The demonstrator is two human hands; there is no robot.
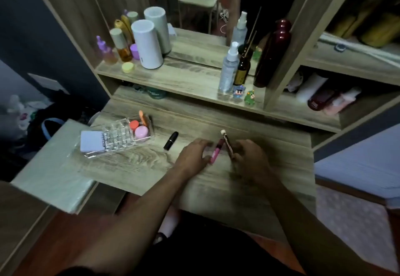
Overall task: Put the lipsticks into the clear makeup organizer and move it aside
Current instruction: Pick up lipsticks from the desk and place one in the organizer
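Note:
The clear makeup organizer [118,140] stands at the left of the wooden desk [216,189], with a lilac compact, a red-capped pot, a pink pot and an orange stick in it. A black lipstick [170,140] lies on the desk to its right. My left hand [193,154] pinches the lower end of a pink lip gloss tube [216,151] at the desk's middle. My right hand [249,156] holds a thin rose-gold lip tube with a white tip [227,143], tilted up next to the pink one.
A raised shelf [184,81] behind the desk carries bottles, white cylinders [147,44], a spray bottle [228,68], a dark red bottle [272,52] and small figurines. A mirror stands behind it. Side shelves at the right hold more bottles. A bed edge lies at the far right.

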